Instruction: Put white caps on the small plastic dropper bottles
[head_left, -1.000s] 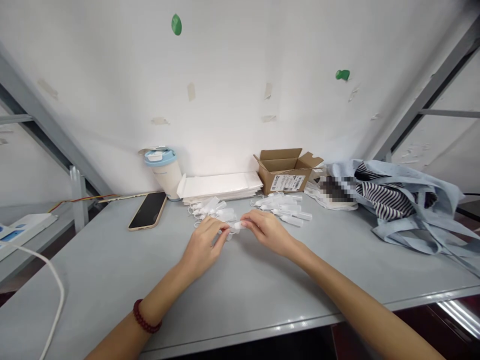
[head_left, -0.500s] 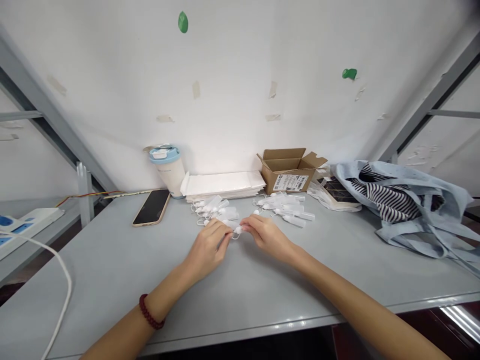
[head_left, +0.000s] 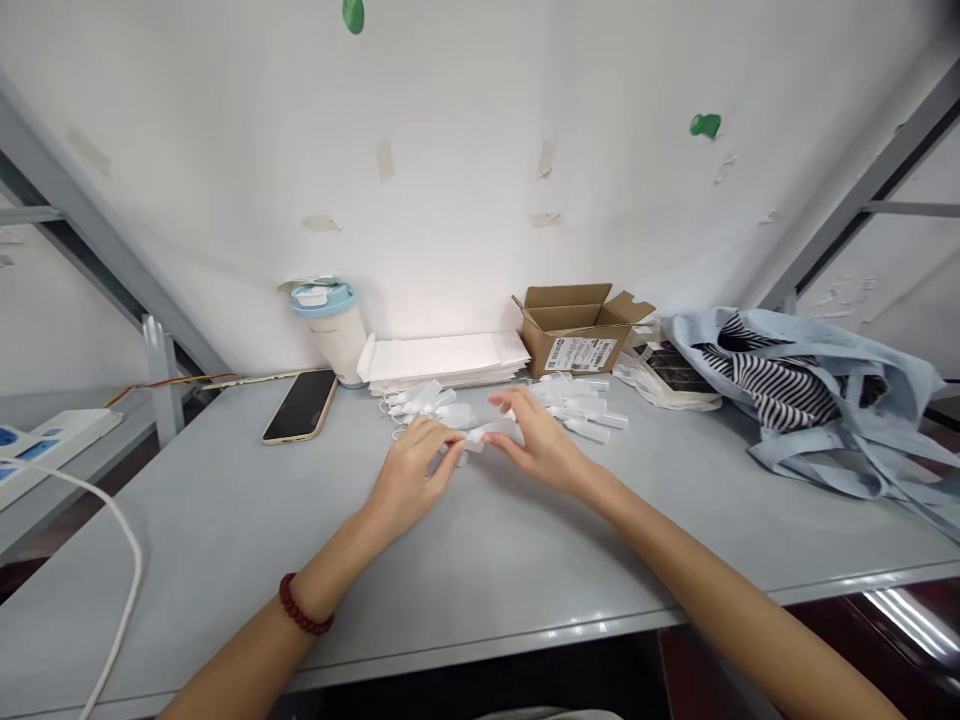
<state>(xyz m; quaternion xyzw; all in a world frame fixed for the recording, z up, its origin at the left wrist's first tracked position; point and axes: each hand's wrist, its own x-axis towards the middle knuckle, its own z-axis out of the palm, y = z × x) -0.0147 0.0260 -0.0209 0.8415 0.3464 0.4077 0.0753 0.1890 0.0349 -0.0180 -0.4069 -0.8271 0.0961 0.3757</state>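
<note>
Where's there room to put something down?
Bare table lies between left arm and right arm; between phone and left arm; and between cloth bag and right arm. It's crowded past the left hand and right hand: tumbler, paper stack, cardboard box, small plastic bottles.

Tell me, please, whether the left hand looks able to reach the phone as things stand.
Probably yes: the phone lies on the table with nothing visible between it and the left hand, though that hand seems to pinch a small white item.

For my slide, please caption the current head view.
Left hand pinching a bottle, right hand open close by, box behind.
</note>
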